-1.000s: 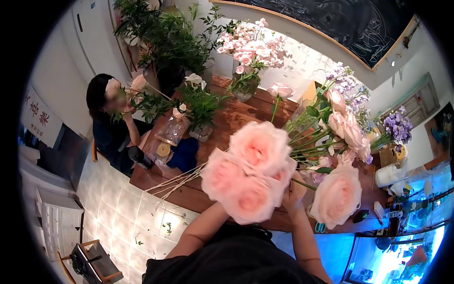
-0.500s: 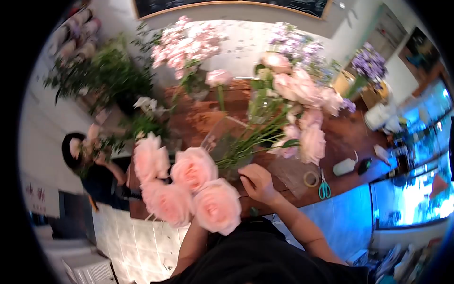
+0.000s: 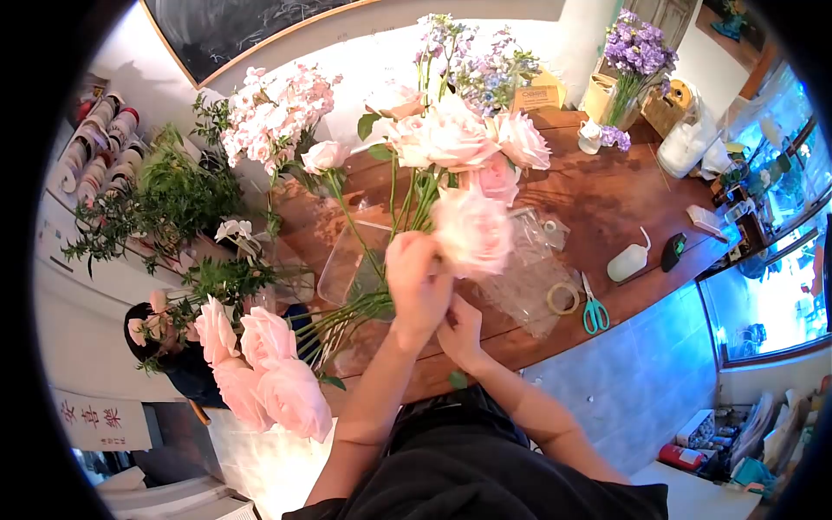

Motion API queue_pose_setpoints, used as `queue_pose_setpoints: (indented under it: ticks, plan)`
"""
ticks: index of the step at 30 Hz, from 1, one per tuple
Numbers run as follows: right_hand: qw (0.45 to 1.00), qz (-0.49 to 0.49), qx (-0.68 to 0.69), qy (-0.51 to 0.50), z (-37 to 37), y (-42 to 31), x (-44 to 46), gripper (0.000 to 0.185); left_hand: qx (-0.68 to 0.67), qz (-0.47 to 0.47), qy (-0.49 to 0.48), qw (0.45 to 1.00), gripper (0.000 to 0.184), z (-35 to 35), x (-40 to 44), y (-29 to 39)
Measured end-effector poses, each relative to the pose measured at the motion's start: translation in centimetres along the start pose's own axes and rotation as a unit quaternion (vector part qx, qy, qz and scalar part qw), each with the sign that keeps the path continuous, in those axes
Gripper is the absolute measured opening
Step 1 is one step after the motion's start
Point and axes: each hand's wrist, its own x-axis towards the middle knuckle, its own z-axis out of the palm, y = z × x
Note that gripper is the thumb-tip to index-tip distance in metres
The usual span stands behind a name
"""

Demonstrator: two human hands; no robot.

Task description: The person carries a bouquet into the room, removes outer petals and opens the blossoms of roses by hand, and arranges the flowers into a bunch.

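Two bare hands come close together near the middle of the head view I work from. My left hand (image 3: 418, 282) has its fingers bent inward, just beside a blurred pale pink rose (image 3: 473, 234) on their right; from here I cannot tell whether they close on its stem. My right hand (image 3: 459, 333) sits just below them, fingers curled, and anything it pinches is hidden from me. Beyond the left fingers, a cluster of pale roses (image 3: 458, 137) rises on green stems (image 3: 404, 195). Four pink roses (image 3: 288, 394) lie left of both sets of fingers and nearer my body, their stems running toward the left hand. Right of the right fingers I see clear plastic wrap (image 3: 524, 299), then teal-handled scissors (image 3: 591, 301), and farther off a white squeeze bottle (image 3: 627, 263), all on the wooden table (image 3: 624, 191).
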Motion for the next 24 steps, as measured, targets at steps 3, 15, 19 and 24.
queue_pose_setpoints:
  ticks: [3, 15, 19, 24]
  plan:
    - [0.998, -0.019, 0.056, 0.025, -0.7, -1.8, -0.5, 0.013, -0.108, -0.077, 0.087, 0.987, 0.033, -2.9, -0.9, -0.5]
    - [0.933, 0.020, 0.314, -0.177, -4.3, -12.1, 1.4, 0.031, -0.586, -0.373, 0.030, 0.719, 0.042, -7.9, -9.0, -0.8]
    - [0.936, -0.034, 0.263, -0.230, -3.6, -13.8, 3.9, 0.035, -0.554, -0.355, -0.009, 0.753, 0.043, -8.5, -9.1, -0.4]
    - [0.967, -0.152, 0.082, -0.188, -3.6, -14.4, 4.4, 0.035, -0.515, -0.334, -0.009, 0.790, 0.044, -8.5, -8.7, 0.1]
